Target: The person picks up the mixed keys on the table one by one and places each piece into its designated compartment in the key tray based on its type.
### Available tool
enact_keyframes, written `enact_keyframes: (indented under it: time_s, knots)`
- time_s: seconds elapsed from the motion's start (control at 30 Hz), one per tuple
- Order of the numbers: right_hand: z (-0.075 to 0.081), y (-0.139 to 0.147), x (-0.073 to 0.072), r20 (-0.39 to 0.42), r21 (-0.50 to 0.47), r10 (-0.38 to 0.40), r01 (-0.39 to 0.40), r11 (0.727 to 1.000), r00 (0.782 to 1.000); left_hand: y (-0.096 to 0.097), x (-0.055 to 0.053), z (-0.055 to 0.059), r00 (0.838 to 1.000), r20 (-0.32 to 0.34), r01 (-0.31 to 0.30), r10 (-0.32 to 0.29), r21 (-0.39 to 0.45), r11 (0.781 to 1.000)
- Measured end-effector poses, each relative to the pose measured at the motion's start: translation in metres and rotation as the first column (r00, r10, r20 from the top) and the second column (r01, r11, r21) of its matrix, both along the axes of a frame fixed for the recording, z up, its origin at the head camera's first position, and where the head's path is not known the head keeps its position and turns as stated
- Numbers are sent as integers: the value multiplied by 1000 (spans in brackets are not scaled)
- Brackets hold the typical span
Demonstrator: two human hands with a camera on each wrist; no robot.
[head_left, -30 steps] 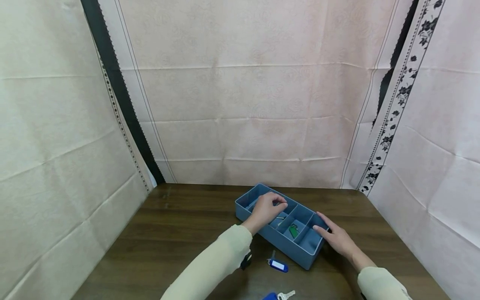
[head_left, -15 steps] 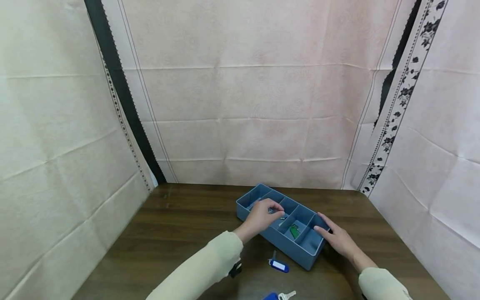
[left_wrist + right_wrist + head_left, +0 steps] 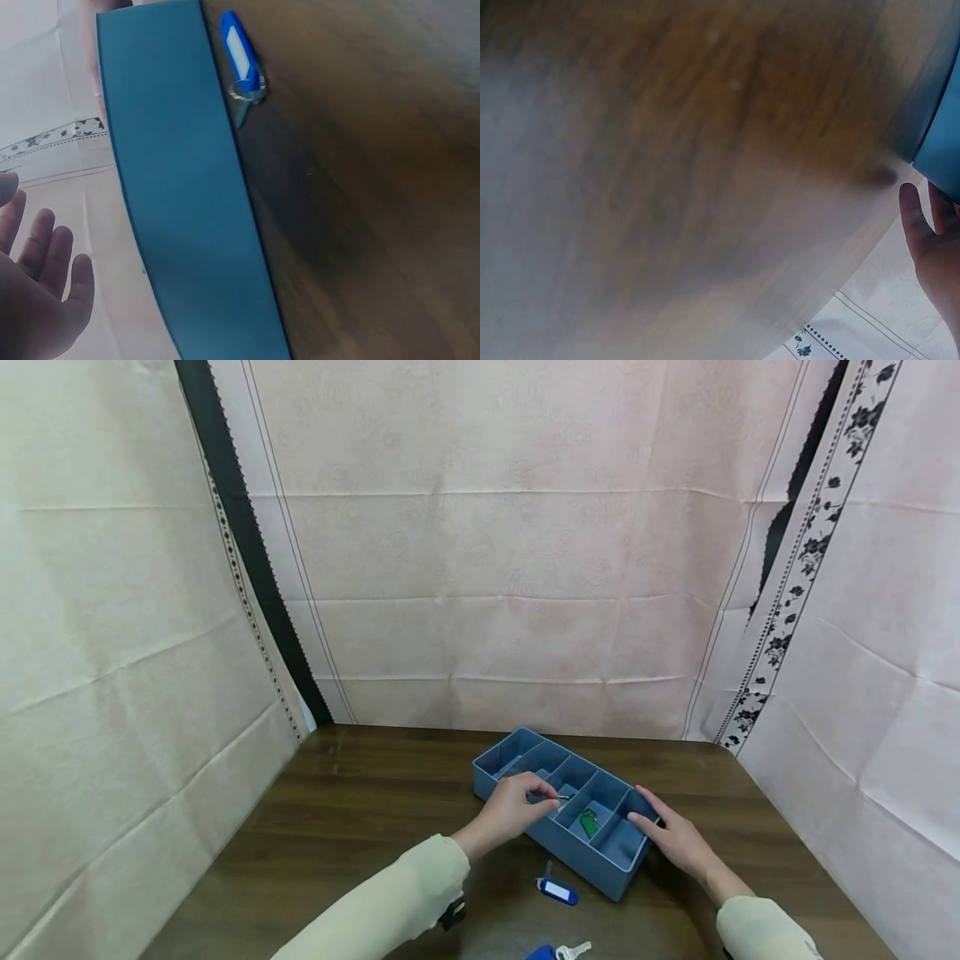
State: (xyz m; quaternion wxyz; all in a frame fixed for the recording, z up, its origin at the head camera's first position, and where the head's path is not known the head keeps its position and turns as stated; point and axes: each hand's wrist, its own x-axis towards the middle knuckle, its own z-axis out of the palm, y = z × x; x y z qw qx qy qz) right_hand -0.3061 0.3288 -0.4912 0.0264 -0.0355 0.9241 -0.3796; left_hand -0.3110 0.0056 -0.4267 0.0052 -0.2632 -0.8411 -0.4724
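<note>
My left hand (image 3: 513, 810) hangs over the near long side of a blue divided box (image 3: 573, 852), thumb and fingers loosely bent. Nothing shows between them in the left wrist view, where the same hand (image 3: 49, 289) appears beside the box wall (image 3: 172, 180). My right hand (image 3: 678, 839) holds the box's right corner, thumb over the rim and fingers along the outside. A key with a green tag (image 3: 588, 822) lies in one compartment. In the compartment to its left sits a small metal key (image 3: 564, 797), partly behind my left fingertips.
On the brown wooden table (image 3: 375, 827), a blue-tagged key (image 3: 557, 891) lies just in front of the box. Nearer the front edge is another key (image 3: 573, 951) with a blue tag (image 3: 542, 952), cut by the frame. Pale cloth (image 3: 480, 552) hangs around the table.
My left hand has drawn back from over the box's middle toward its near side, moving left and nearer. The right hand and the box have stayed in place.
</note>
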Motion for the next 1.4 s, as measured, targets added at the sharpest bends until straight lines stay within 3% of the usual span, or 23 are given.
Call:
enact_keyframes:
  time_s: [0.5, 1.03, 1.3, 1.4]
  knots:
    - [-1, 1, -1, -11, 0, 4, -4, 1000, 1000, -21, 10, -29, 998, 42, 40, -39, -11, 999]
    - [0, 0, -1, -4, 2, 2, -2, 1000, 1000, -28, 15, -54, 991, 62, 129, -121, -156, 979]
    - [0, 0, -1, -4, -1, 1, -1, 1000, 1000, -27, 13, -67, 984, -28, 165, -178, -253, 953]
    - [0, 0, 0, -4, -3, 3, -3, 1000, 1000, -27, 11, -71, 981, -25, 181, -194, -269, 946]
